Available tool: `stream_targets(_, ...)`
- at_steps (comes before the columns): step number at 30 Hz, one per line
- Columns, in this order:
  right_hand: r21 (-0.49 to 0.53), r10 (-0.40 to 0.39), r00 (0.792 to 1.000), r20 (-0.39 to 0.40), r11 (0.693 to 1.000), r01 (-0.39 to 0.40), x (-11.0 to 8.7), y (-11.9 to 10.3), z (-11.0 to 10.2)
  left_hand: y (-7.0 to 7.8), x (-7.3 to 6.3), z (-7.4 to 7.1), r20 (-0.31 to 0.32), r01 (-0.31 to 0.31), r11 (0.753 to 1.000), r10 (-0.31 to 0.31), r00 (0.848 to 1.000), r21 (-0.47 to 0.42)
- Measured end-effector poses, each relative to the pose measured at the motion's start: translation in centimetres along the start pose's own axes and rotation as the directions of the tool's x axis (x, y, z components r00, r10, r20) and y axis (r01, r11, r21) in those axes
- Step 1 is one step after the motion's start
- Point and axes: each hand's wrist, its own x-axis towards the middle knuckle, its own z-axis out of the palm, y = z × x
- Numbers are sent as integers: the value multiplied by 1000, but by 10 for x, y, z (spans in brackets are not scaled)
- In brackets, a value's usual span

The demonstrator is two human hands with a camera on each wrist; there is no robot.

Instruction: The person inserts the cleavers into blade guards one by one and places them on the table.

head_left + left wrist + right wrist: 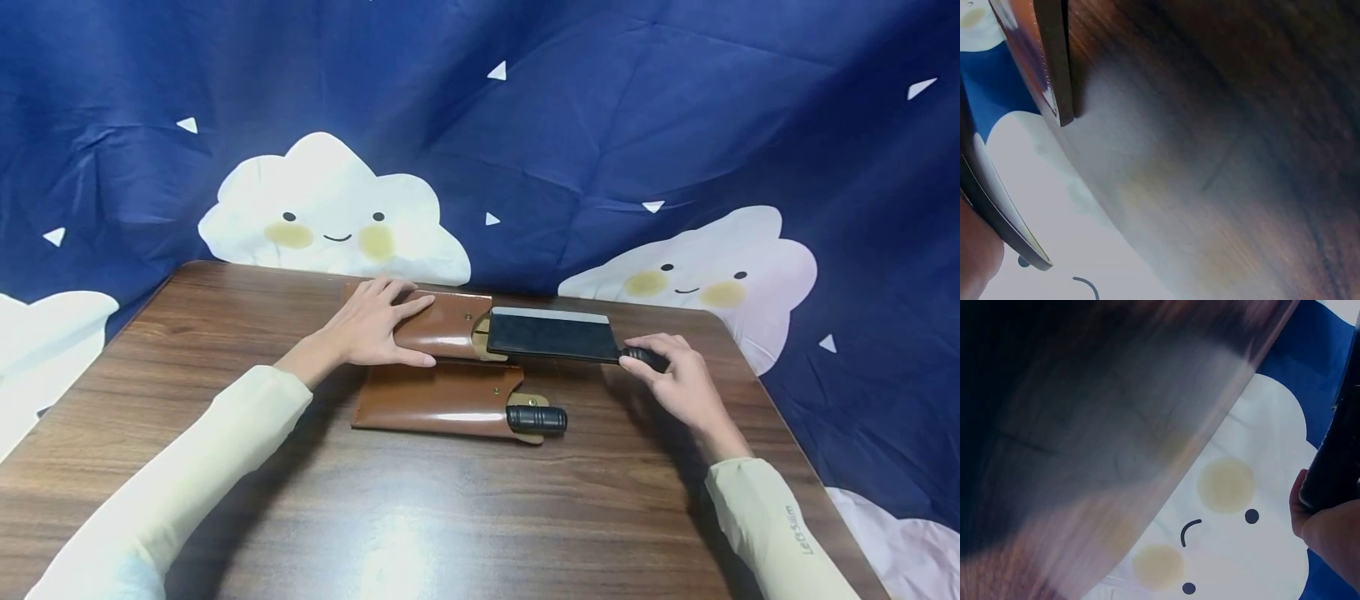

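Nearest, a brown sheath (435, 400) is seen lying flat, with a black handle (543, 419) protruding from its right end. Just beyond it, the dark-bladed cleaver (552, 337) is gripped at its handle (654, 358) by the right hand (678, 379), thumb and fingers closed around it. The blade is extended leftward from this grip, pale strip along its far edge, its front end held at the mouth of a second sheath (446, 329). This sheath is pressed from above by the left hand (375, 325), its fingers and thumb spread wide rather than curled. All is borne by a brown wood-grained table (450, 517), marked by a bright reflection. Behind, the view is filled by a dark-blue curtain (562, 125) printed with smiling clouds and white triangles.
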Motion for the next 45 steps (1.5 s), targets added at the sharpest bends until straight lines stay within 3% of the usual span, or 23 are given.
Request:
stream_targets(14, 31, -13, 1000, -28, 999, 14, 0, -17, 6, 7, -6, -6, 0, 36, 999, -36, 999, 0)
stream_targets(45, 33, -39, 999, -12, 999, 39, 7, -39, 32, 10, -10, -11, -20, 14, 999, -13, 1000, 32)
